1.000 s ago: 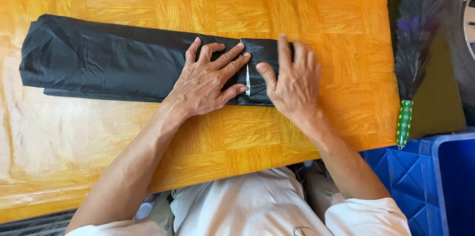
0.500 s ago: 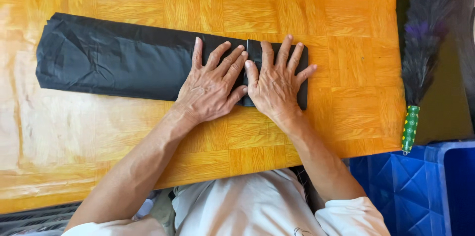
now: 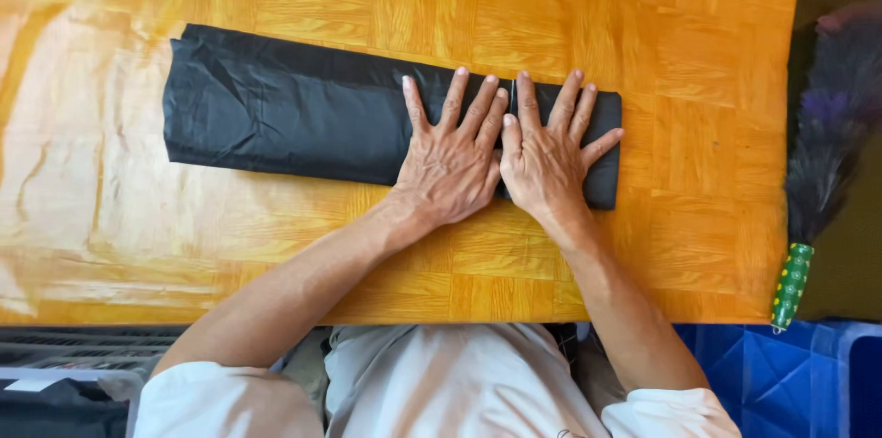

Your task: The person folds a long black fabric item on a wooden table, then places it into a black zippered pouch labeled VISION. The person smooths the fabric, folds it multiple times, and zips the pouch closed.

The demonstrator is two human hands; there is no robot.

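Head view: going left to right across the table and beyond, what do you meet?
Black folded bag → left hand → right hand → bare table edge → feather duster.

No packages, signs or screens show. The one possible label is a small white tag (image 3: 28, 384) below the worktop's (image 3: 698, 52) near left corner, lying on dark stuff; too small to tell more.
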